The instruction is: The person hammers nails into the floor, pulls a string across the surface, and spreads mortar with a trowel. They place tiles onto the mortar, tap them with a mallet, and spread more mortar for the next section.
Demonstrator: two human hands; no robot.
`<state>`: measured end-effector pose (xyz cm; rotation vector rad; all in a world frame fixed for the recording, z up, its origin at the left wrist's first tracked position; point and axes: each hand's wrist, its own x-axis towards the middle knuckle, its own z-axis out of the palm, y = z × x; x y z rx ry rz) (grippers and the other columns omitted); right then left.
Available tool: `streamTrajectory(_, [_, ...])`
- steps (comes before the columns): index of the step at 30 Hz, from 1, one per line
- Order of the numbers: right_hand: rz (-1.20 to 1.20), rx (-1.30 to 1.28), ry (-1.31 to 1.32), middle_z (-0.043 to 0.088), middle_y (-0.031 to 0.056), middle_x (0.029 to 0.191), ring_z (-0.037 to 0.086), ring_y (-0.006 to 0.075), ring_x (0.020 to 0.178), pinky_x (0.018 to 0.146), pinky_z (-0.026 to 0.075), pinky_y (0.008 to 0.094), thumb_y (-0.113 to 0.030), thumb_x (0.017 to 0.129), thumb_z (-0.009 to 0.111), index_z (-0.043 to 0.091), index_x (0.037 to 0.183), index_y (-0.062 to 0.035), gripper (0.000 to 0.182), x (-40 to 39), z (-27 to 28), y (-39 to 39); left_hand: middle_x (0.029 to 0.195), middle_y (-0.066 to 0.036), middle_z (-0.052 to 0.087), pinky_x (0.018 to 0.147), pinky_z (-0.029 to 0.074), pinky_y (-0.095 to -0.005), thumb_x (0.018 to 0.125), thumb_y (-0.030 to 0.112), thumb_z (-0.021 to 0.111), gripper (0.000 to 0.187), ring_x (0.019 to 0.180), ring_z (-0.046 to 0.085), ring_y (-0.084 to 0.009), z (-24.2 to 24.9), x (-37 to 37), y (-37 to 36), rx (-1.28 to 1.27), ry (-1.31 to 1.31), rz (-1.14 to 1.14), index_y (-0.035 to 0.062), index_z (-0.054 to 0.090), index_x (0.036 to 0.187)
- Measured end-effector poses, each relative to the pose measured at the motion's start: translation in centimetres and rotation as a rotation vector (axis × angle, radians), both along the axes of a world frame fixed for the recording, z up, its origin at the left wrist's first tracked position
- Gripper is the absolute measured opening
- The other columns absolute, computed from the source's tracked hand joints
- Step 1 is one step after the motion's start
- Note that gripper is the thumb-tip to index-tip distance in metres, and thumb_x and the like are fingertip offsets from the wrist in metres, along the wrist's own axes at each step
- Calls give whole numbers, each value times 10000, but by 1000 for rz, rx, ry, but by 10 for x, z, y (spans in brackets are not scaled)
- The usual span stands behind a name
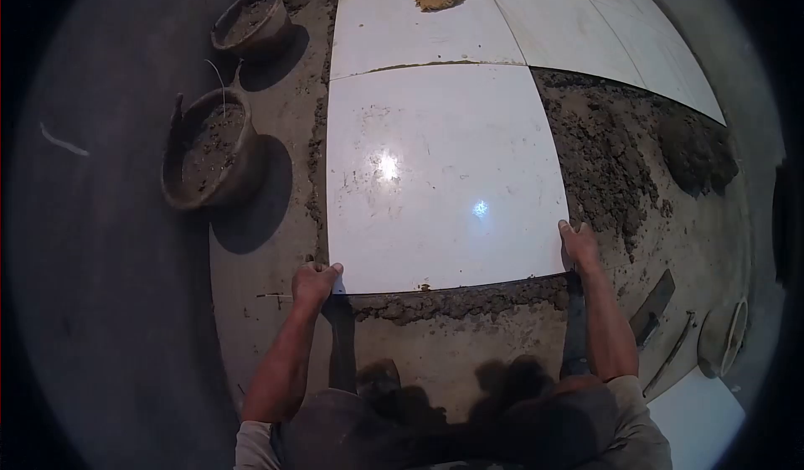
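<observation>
A large white tile (pixel 444 177) lies over dark mortar (pixel 452 301), which shows along its near edge. At the tile's near left corner is my left hand (pixel 316 281), its fingers closed on the edge with the thumb on top. My right hand (pixel 579 244) grips the right edge close to the near right corner, thumb on the surface and fingers hidden below. The far edge of the tile meets another white tile (pixel 402 34), with a thin line of mortar between them. Specks of dirt and two bright reflections show on the surface.
Two buckets (pixel 243 147) (pixel 272 34) with mortar residue stand at the left. Loose mortar (pixel 599 152) lies right of the tile. At the lower right are a flat wooden piece (pixel 655 307), a thin tool (pixel 672 353), another bucket (pixel 720 336) and a white tile piece (pixel 699 420).
</observation>
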<state>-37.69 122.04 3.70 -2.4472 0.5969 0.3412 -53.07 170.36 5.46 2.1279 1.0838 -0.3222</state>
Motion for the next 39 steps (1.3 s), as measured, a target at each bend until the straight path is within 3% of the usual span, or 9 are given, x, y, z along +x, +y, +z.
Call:
streamTrajectory(4, [-57,69,51,476,335,1303,457,380,1266,1038,364,388,-465,848,590,398,1300,166,799,2,5,0,713,-104,664,626,488,-349,730,333,760,367,621,615,-179,-14,-3,9,-27,-22,-17,-19,668,774])
streamTrajectory(12, [-221,307,44,474,307,1322,473,352,1252,1029,378,356,-489,835,612,377,1318,167,847,4,-6,-9,692,-91,649,609,476,-348,730,365,769,397,611,595,-174,-15,-3,11,-70,-59,-33,-14,655,756])
streamTrajectory(17, [-132,436,10,634,228,1107,608,271,1014,885,460,358,-477,889,564,541,1195,139,689,8,11,-6,713,-117,659,649,480,-365,737,424,735,467,659,619,-203,-9,-2,11,-46,-56,-76,-33,666,798])
streamTrajectory(18, [-140,310,-5,669,200,1002,628,244,917,814,478,354,-463,907,546,601,1121,122,625,3,43,15,729,-127,664,664,480,-368,742,416,729,454,683,628,-210,-13,-4,13,-48,-52,-76,-29,667,801])
streamTrajectory(23, [-208,449,72,663,192,1023,629,239,924,809,486,346,-473,919,532,613,1097,112,617,16,15,-8,839,-163,683,723,484,-379,777,390,691,421,780,653,-254,6,-4,1,24,-33,-86,-15,664,889])
streamTrajectory(24, [-290,625,46,653,188,1046,631,239,926,819,484,344,-451,931,522,603,1114,108,594,11,25,3,882,-163,679,749,484,-386,794,382,674,412,821,649,-273,10,-3,-3,78,-79,-112,-8,655,928])
streamTrajectory(29, [-161,513,71,624,199,1116,635,252,939,823,495,357,-430,951,507,537,1194,112,595,21,24,-11,979,-166,655,814,479,-410,836,361,631,394,921,627,-318,26,-6,-13,294,-180,-261,12,627,1020])
streamTrajectory(31, [-206,767,47,623,195,1121,631,247,950,824,493,350,-416,959,498,528,1208,109,582,20,29,-10,984,-162,646,823,475,-417,847,346,621,369,936,618,-321,36,-5,-21,161,-139,-212,17,628,1014])
streamTrajectory(39, [-130,648,94,618,199,1136,630,249,966,832,496,350,-422,966,477,526,1211,103,581,28,24,-26,983,-180,659,837,475,-416,839,378,613,403,946,629,-327,18,-5,-16,167,-57,-202,27,626,1036])
